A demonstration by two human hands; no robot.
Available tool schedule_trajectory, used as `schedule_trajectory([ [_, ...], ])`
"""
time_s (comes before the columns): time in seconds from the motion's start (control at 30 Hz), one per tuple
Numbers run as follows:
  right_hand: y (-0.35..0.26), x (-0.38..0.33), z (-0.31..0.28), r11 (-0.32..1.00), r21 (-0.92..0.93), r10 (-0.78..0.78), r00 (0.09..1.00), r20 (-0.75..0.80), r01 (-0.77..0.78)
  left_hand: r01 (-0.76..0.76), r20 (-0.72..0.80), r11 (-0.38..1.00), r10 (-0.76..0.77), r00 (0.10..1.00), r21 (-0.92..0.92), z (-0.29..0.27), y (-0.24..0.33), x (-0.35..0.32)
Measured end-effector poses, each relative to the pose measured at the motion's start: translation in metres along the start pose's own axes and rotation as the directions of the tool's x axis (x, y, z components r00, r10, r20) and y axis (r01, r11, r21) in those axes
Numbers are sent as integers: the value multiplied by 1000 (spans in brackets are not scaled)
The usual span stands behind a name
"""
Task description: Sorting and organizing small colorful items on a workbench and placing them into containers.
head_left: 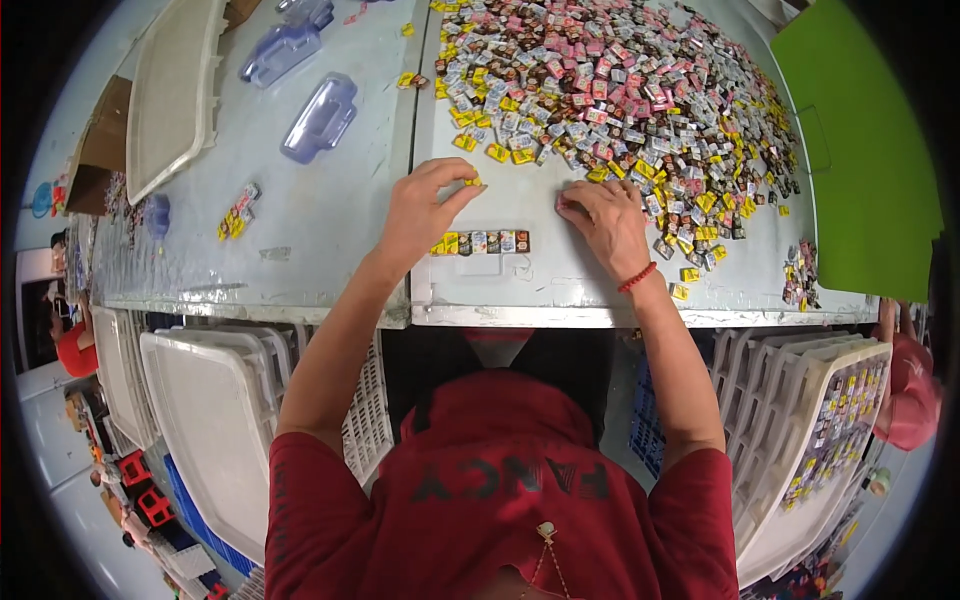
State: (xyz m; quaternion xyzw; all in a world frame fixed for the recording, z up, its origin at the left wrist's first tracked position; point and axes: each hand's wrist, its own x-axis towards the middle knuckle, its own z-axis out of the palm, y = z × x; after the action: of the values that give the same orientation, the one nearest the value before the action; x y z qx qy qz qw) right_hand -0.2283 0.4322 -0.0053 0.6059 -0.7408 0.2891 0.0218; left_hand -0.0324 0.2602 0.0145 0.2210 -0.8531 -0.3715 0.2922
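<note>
My left hand (425, 208) is closed in a pinch on a small yellow packet (473, 182), held just above the table. My right hand (607, 222), with a red beaded bracelet at the wrist, has its thumb and fingers pressed together near the pile's near edge. What it pinches, if anything, is mostly hidden; a pinkish bit shows at the fingertips. Between my hands and nearer to me lies a straight row of small packets (480, 243), yellow at its left end, then black, white and brown. A large loose pile of small packets (615, 100) in yellow, pink, white and brown spreads beyond my hands.
See-through bluish plastic trays (318, 118) lie on the left table. A small packet cluster (238, 211) sits nearer. A green panel (850, 150) borders the right side. Pale plastic crates (205, 410) stand below left, and stacked trays (800, 420) below right. Other people appear at both sides.
</note>
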Motion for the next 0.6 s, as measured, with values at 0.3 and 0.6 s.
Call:
schedule_trajectory([
  [0.3,-78,-14,-12,995,-12,-96,987,-130,95,-65,-96,994,74,993,88,-31,16,-71],
  [0.6,-102,-26,28,989,-36,-146,988,-57,144,-258,15,948,260,965,185,0,3,-89],
])
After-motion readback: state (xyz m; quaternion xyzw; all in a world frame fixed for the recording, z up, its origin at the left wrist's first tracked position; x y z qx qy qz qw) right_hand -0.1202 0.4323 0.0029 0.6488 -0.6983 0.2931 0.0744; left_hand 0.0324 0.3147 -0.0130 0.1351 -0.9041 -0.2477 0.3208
